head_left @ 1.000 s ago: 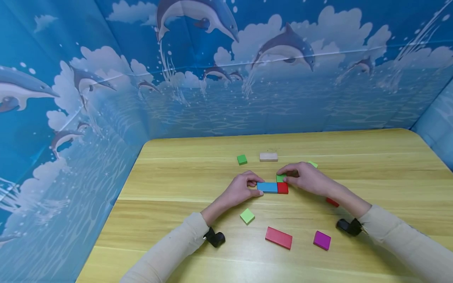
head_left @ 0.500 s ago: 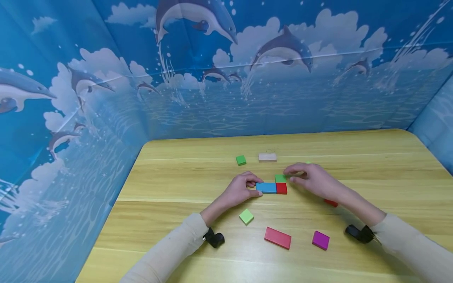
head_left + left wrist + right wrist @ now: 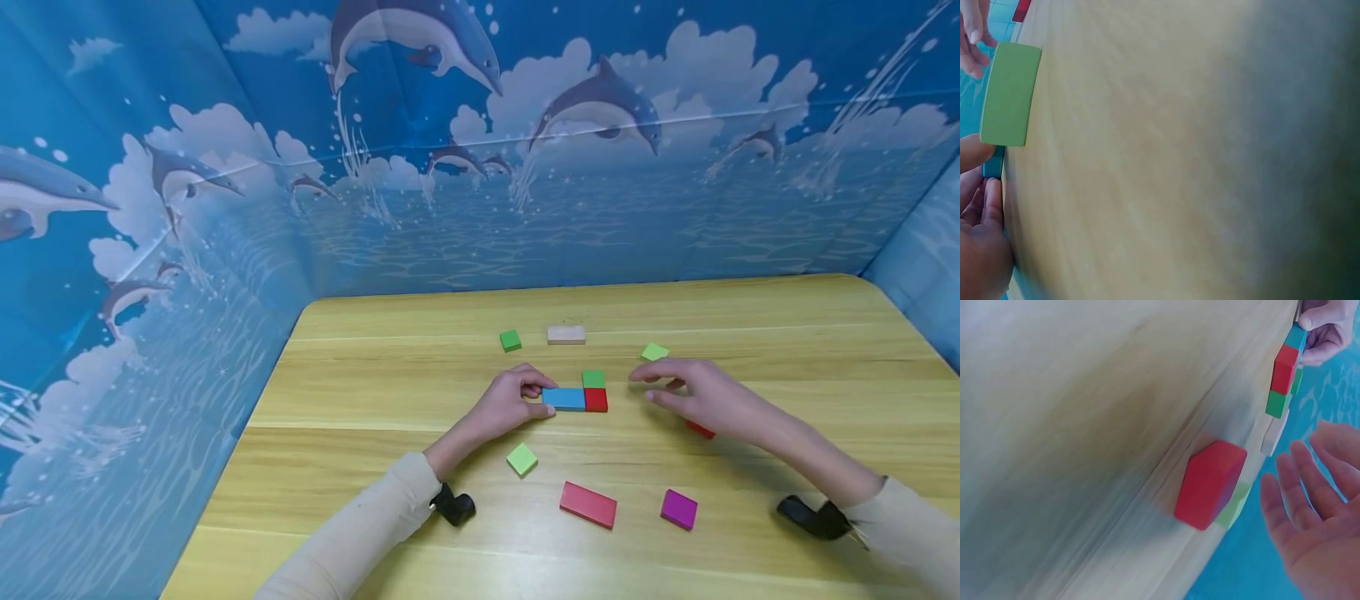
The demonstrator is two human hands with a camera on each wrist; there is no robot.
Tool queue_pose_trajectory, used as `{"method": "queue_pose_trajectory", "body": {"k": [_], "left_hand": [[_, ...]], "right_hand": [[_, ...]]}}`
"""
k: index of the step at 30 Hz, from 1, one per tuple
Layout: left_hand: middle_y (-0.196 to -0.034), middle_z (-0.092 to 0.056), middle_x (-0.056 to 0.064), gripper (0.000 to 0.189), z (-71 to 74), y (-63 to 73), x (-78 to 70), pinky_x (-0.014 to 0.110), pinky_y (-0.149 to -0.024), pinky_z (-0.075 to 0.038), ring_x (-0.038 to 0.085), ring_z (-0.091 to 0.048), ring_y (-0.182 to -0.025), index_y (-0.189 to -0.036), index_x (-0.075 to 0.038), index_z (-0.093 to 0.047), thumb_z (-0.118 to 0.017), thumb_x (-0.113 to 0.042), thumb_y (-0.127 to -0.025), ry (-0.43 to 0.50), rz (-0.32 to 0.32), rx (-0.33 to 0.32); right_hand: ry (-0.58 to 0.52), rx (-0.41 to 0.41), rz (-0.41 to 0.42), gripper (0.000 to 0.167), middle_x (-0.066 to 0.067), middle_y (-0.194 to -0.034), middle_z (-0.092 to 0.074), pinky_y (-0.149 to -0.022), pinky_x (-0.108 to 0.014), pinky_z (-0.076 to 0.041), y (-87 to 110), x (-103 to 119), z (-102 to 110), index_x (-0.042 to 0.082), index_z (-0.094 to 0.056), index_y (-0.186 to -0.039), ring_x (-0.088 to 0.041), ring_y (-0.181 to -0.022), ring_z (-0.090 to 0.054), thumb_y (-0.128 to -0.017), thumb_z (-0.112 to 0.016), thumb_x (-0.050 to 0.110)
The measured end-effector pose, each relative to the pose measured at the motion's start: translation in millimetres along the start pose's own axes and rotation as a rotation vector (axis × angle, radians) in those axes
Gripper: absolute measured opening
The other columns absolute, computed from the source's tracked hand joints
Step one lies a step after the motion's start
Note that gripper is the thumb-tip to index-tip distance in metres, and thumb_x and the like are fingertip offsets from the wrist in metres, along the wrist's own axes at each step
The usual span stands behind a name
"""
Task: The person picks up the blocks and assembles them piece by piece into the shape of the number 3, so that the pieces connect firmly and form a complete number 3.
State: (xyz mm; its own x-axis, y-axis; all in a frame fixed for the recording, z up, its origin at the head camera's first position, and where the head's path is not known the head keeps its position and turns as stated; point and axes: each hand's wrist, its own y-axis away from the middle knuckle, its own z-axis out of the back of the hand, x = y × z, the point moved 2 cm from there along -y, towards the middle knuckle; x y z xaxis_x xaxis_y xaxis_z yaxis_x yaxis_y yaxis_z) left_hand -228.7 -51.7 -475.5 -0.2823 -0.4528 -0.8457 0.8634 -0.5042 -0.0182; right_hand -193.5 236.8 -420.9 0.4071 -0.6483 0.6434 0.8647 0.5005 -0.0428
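My left hand (image 3: pixel 513 396) pinches the left end of a flat blue rectangular block (image 3: pixel 568 400) between thumb and fingers. A small red square block (image 3: pixel 596 400) touches the blue block's right end. Against the red block's far side lies a green square block (image 3: pixel 593 379). To the right of these, my right hand (image 3: pixel 693 396) hovers with loosely bent fingers and nothing in it. Partly hidden beneath that hand is another red block (image 3: pixel 700 429), seen larger in the right wrist view. A light green block (image 3: pixel 654 352) lies just beyond its fingers.
At the back lie a green block (image 3: pixel 511 340) and a pale pinkish block (image 3: pixel 566 335). Nearer the front are a light green block (image 3: pixel 522 460), a long pinkish-red block (image 3: pixel 588 505) and a purple block (image 3: pixel 679 509). A dolphin-print curtain (image 3: pixel 495 225) surrounds the wooden table (image 3: pixel 360 383).
My right hand has let go of the green square block and moved right, uncovering the light green block behind it. The left hand stays on the blue block.
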Motion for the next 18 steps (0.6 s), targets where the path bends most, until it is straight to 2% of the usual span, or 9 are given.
{"method": "queue_pose_trajectory", "body": {"k": [5,10,14,18], "left_hand": [[-0.101,-0.059,-0.004,0.029,-0.1,0.0,1.0,0.021,-0.081,-0.048,0.009,-0.052,-0.089,-0.111,-0.009,-0.072,-0.080,-0.010,-0.083,0.001,0.001,-0.002],[-0.101,-0.058,-0.004,0.029,-0.2,0.0,0.8,0.021,-0.081,-0.049,0.009,-0.053,-0.089,-0.111,-0.009,-0.072,-0.080,-0.010,-0.083,0.006,0.004,-0.005],[-0.102,-0.058,-0.004,0.030,-0.4,0.1,0.0,0.020,-0.082,-0.049,0.009,-0.053,-0.089,-0.112,-0.008,-0.072,-0.080,-0.009,-0.083,0.002,0.009,-0.001],[-0.102,-0.058,-0.004,0.030,-0.5,0.3,-0.7,0.020,-0.081,-0.049,0.009,-0.052,-0.089,-0.112,-0.008,-0.072,-0.079,-0.010,-0.083,-0.007,0.008,0.001]], "right_hand": [[0.001,0.019,-0.004,0.034,-0.004,-0.123,-0.064,-0.084,-0.035,-0.054,11.9,-1.7,4.9,0.010,-0.066,-0.125,-0.027,-0.111,-0.061,-0.091,-0.069,0.006],[0.008,0.030,-0.049,0.033,-0.006,-0.124,-0.063,-0.083,-0.036,-0.054,21.6,-6.0,7.9,0.011,-0.066,-0.125,-0.028,-0.109,-0.061,-0.092,-0.070,0.012],[-0.004,0.033,-0.070,0.033,-0.010,-0.125,-0.062,-0.074,-0.031,-0.055,29.8,-11.3,10.4,0.010,-0.066,-0.124,-0.024,-0.100,-0.064,-0.092,-0.070,0.012],[0.005,0.017,-0.049,0.031,-0.009,-0.124,-0.063,-0.073,-0.028,-0.054,38.2,-18.1,12.1,0.012,-0.067,-0.122,-0.022,-0.099,-0.064,-0.091,-0.071,0.013]]}}
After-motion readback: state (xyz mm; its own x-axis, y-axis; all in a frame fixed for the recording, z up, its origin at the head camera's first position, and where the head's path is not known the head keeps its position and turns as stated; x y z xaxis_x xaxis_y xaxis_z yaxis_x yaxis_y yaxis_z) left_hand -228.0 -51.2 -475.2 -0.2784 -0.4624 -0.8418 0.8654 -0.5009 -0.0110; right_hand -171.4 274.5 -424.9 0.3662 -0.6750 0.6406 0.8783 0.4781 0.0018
